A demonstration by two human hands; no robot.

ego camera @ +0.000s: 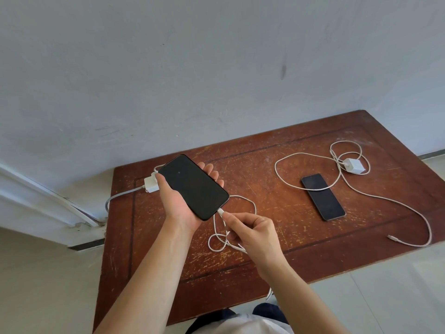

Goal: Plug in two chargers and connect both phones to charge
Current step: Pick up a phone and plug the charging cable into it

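Left: phone (193, 186) held above table (277, 242), plug block (151, 183) behind it, cable loops (221, 239) beneath. Right: second phone (323, 196) flat on table, charger (353, 165) behind, its cable (385, 201) trailing right and forward.

We see a black glossy phone (192, 186) held aloft, a white braided cable (220, 237) at its port; a second dark phone (323, 196) lies flat beside a loose white charger (354, 165).

Scratched table (265, 150): phone (323, 196), charger (353, 165)
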